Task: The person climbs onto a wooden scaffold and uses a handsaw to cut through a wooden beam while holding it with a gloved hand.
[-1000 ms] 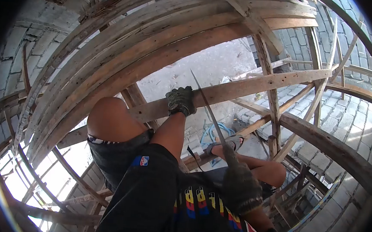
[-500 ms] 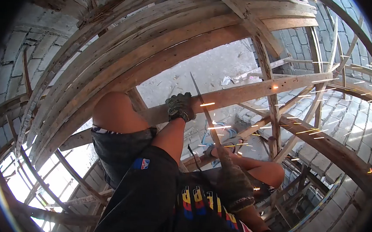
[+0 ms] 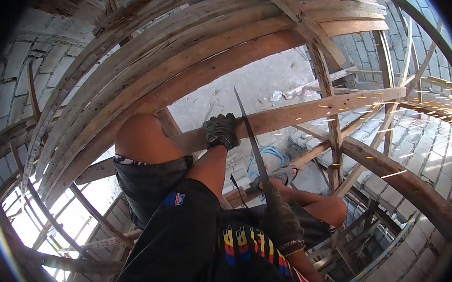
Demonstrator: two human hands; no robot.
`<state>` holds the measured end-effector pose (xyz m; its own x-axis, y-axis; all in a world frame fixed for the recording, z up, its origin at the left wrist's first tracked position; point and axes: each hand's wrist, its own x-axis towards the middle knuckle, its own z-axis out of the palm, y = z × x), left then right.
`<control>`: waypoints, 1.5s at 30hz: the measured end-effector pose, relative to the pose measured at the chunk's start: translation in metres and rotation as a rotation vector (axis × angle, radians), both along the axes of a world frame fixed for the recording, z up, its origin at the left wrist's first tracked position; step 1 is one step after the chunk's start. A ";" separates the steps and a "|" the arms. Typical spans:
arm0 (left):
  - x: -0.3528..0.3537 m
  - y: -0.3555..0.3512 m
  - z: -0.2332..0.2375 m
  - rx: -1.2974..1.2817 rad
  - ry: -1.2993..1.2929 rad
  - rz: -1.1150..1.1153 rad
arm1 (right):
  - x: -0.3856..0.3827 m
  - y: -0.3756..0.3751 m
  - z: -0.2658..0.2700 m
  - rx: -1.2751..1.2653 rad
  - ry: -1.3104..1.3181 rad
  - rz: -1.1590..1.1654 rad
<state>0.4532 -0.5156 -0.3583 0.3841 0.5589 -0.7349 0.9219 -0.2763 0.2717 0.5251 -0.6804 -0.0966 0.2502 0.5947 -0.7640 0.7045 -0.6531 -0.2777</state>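
Note:
My left hand (image 3: pixel 221 131), in a dark patterned glove, is wrapped round a wooden beam (image 3: pixel 301 111) that crosses in front of me. Just right of that hand, the long tapered blade of a handsaw (image 3: pixel 255 141) lies across the beam, its tip pointing up and away. My right hand (image 3: pixel 282 222), also gloved, is low by my lap, closed at the near end of the saw; the handle is hidden.
Long planks (image 3: pixel 210 66) lie side by side beyond my knee. Wooden posts and braces (image 3: pixel 333 143) stand at the right, before a block wall (image 3: pixel 424 149). Sparks (image 3: pixel 448 110) fly at the far right. A sandalled foot (image 3: pixel 286 175) and blue rope (image 3: pixel 273 154) show below the beam.
The bright sparks over the beam and saw have mostly gone, and sparks now cluster at the far right. The saw and my right hand have shifted slightly; my left hand keeps its hold.

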 end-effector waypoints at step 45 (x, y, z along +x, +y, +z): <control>0.001 0.003 0.000 -0.006 -0.013 0.052 | 0.003 0.012 -0.042 0.031 -0.012 -0.076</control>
<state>0.4542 -0.5124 -0.3586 0.3645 0.5742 -0.7331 0.9312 -0.2265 0.2856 0.5284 -0.6681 -0.1389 0.3044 0.5971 -0.7422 0.6563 -0.6961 -0.2909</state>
